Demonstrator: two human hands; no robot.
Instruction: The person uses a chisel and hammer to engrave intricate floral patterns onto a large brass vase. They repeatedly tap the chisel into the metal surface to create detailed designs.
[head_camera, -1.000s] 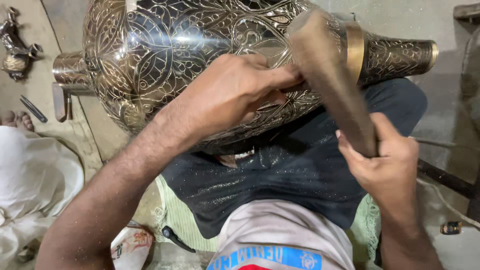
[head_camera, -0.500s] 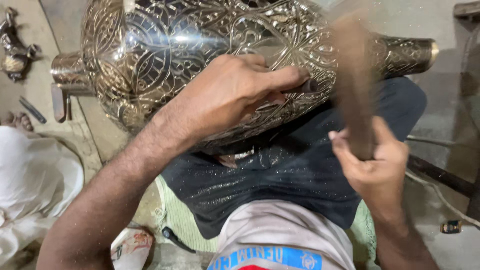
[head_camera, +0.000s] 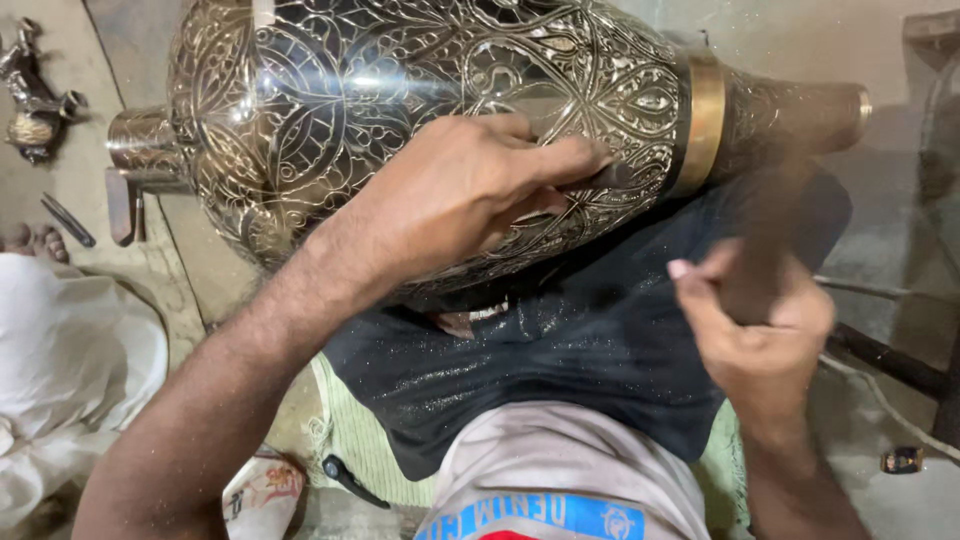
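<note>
Both hands work: your left hand (head_camera: 470, 200) pinches a chisel (head_camera: 605, 178) against the engraved vase (head_camera: 400, 90); your right hand (head_camera: 765, 335) grips a blurred mallet (head_camera: 770, 230) above it.

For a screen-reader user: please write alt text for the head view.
A large engraved metal vase lies across a person's lap on dark cloth; the left hand presses a small tool against it, while the right hand holds a blurred mallet beside the vase's neck.

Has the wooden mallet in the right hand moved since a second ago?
Yes. The wooden mallet in the right hand has swung right, away from the left hand, toward the engraved metal vase's neck.
</note>
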